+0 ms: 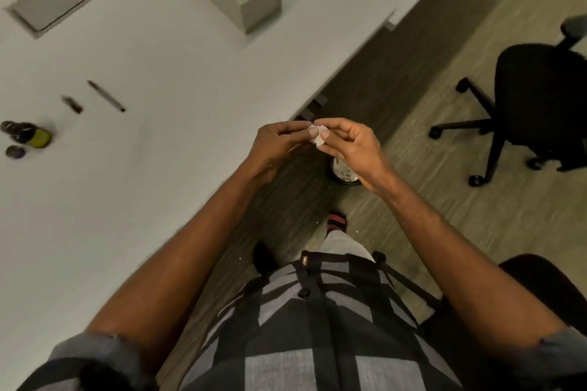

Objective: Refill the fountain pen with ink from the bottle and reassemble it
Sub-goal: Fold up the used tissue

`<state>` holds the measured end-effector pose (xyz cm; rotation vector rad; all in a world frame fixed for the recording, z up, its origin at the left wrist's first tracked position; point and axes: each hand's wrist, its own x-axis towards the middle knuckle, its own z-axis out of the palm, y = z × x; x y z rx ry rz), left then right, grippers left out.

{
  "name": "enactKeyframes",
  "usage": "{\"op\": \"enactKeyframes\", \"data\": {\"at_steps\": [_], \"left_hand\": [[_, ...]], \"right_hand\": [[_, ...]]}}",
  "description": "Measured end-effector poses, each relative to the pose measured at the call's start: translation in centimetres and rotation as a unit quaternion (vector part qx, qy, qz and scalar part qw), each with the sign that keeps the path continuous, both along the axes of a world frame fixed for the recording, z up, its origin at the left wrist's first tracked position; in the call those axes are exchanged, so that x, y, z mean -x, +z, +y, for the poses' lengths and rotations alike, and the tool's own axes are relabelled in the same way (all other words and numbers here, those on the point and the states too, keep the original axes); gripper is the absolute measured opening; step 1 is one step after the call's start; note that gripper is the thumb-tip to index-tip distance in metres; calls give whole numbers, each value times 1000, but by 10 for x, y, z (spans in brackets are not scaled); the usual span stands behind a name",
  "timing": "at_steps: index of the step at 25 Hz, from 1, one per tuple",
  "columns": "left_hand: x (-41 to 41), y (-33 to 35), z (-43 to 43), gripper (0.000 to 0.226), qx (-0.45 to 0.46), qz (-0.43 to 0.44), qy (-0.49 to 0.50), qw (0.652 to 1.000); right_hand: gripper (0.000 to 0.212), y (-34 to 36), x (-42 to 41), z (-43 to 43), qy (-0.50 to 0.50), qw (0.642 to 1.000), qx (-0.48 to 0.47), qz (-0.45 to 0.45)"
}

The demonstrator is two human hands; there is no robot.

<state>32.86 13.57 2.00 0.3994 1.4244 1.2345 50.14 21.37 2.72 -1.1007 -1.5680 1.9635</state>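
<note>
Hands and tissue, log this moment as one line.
hands: pinching tissue | pen parts: on desk | ink bottle: open

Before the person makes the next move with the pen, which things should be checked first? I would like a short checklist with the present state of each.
1. Both hands free for the pen: not ok. The left hand and right hand pinch a small white tissue piece between them, off the desk edge.
2. Pen parts within sight: ok. The long pen part and short pen part lie apart on the desk.
3. Ink bottle open: ok. Its cap lies beside it.
4. Ink level in the bottle: cannot tell.
5. Fingers clean of ink: cannot tell; too blurred.
6. Place for the tissue: ok. A bin stands on the floor below the hands.
</note>
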Motion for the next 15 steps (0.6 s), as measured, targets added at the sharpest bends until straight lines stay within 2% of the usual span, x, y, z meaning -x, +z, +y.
{"op": "enactKeyframes", "data": {"at_steps": [2,7,9,13,15], "left_hand": [[-31,-8,30,30,11,7,-46,999],[-118,-46,106,29,43,64,-127,989],[-149,-66,129,29,47,111,-128,985],[-188,-112,170,27,106,114,-105,982],[-198,-133,185,25,114,158,-127,973]], "right_hand": [[30,-14,-34,19,-34,999,-13,-17],[23,-60,-114,78,-89,981,-103,-139],[18,-79,-137,100,-102,976,-105,-159],[14,-121,-164,138,-97,969,-97,-203],[15,-143,-170,151,-96,964,-99,-227]]}}
